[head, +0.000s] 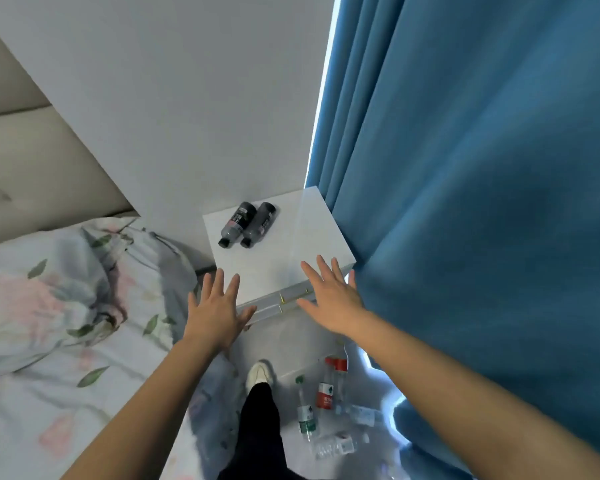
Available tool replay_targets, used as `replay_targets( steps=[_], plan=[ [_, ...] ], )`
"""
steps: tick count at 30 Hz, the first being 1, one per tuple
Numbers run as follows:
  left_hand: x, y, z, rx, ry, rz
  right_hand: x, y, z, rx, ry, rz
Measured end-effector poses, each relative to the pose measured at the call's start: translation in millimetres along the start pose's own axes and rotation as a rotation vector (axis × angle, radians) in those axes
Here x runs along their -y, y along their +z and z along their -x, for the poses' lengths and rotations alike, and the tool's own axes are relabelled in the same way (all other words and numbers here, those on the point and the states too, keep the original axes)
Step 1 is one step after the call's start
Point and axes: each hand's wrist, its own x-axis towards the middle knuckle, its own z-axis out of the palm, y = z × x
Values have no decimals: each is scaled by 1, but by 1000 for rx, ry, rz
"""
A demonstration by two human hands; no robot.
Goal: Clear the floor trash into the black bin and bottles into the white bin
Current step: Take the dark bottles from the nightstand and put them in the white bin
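Observation:
Several plastic bottles lie on the pale floor near my foot: a green-capped one (305,410), a red-labelled one (325,393), a red-capped one (340,367) and clear ones (336,446). Two dark bottles (234,223) (260,224) stand on a white nightstand (291,251). My left hand (217,308) is spread with straight fingers in front of the nightstand's left corner, holding nothing. With fingers just as straight, my right hand (329,299) hovers empty over the nightstand's front edge. Neither bin is in view.
A bed with floral bedding (66,306) fills the left side, its padded headboard (21,161) behind. A blue curtain (482,202) hangs on the right, down to the floor. My foot in a white shoe (260,374) stands on the narrow floor strip between them.

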Motion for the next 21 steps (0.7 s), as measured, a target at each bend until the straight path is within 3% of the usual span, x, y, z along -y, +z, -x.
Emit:
replay_targets(
  steps=[10, 21],
  plan=[
    [77, -8, -229, 172, 22, -119, 47, -6, -232, 173, 65, -24],
    [107, 67, -367, 205, 87, -82, 62, 65, -388, 253, 151, -134]
  ],
)
